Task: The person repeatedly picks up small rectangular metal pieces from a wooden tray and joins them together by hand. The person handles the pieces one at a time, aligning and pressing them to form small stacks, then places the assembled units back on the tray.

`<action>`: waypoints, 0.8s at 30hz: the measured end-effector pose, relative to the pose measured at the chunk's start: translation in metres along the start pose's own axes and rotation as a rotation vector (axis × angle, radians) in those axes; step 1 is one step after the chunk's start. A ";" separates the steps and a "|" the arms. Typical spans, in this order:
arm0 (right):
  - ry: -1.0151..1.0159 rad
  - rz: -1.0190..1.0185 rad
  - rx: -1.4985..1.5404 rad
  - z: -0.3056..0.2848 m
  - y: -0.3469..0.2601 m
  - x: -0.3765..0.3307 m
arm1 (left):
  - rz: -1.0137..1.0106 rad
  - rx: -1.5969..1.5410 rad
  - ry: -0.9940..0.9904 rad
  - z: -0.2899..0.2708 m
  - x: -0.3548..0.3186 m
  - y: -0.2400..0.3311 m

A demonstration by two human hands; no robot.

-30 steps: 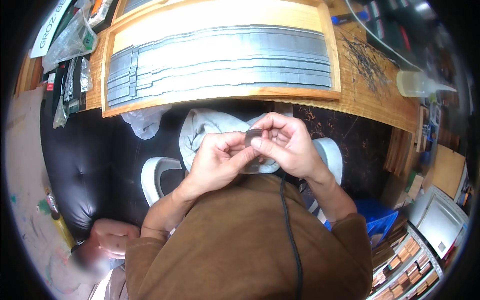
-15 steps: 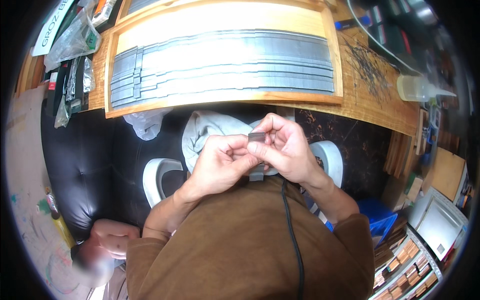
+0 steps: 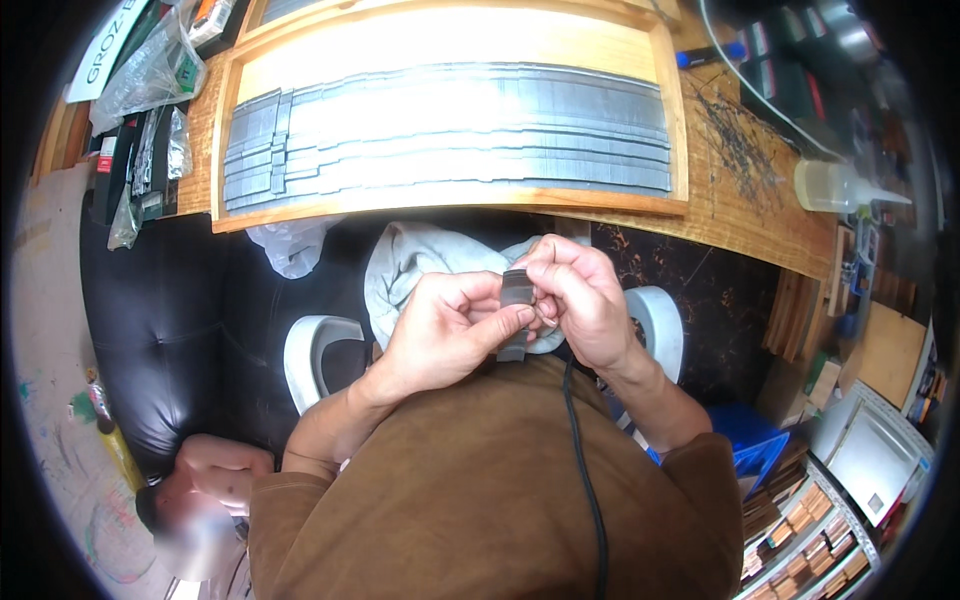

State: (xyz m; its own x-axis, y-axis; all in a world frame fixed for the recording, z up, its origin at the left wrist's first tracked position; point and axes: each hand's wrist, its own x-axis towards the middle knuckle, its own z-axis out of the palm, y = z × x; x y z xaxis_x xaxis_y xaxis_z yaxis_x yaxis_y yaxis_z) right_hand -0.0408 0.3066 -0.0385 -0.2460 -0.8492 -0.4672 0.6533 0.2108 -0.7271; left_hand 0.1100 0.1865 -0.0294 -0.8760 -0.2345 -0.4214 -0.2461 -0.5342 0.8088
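In front of my chest, both hands hold a small bundle of thin dark metal pieces. My left hand has its thumb against the lower part of the bundle and its fingers curled behind. My right hand pinches the right side with thumb and forefinger; its other fingers are partly hidden. The bundle's lower end shows beneath my left thumb. Beyond my hands lies a wooden tray with rows of similar thin metal pieces, packed tightly, some washed out by glare.
A pale cloth hangs behind my hands, between white chair arms. On the wooden table, dark needle-like bits and a squeeze bottle are at right. Another person is at lower left.
My right thumb has shifted up and off the front of the bundle, so more of its dark face shows. My left hand stays nearly in place.
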 end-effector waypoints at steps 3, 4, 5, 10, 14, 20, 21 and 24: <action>-0.021 -0.031 -0.004 -0.001 0.001 0.000 | 0.005 -0.003 -0.004 0.000 0.000 0.001; -0.037 -0.039 0.023 -0.003 0.002 0.000 | 0.013 0.007 -0.012 0.001 0.000 0.004; -0.013 -0.027 0.060 -0.004 -0.001 0.001 | 0.020 0.017 -0.019 0.002 0.000 0.005; 0.015 -0.070 -0.001 0.000 0.004 0.002 | 0.057 0.063 0.006 0.000 0.001 -0.004; 0.016 0.029 0.104 -0.005 0.002 0.003 | 0.054 -0.003 -0.035 -0.002 0.003 -0.004; -0.029 0.029 0.073 -0.007 0.004 0.003 | -0.136 -0.184 -0.007 -0.003 0.005 0.005; -0.011 0.043 0.093 -0.008 0.003 0.002 | -0.144 -0.177 -0.009 -0.003 0.005 0.004; 0.021 0.046 0.064 -0.006 0.001 0.001 | -0.130 -0.126 -0.021 -0.006 0.005 0.002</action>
State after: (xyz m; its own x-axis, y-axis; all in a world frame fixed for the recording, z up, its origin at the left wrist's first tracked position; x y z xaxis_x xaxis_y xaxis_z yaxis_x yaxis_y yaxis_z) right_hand -0.0445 0.3090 -0.0422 -0.2290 -0.8292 -0.5100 0.7088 0.2171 -0.6712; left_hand 0.1077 0.1801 -0.0324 -0.8489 -0.1407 -0.5094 -0.3050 -0.6568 0.6896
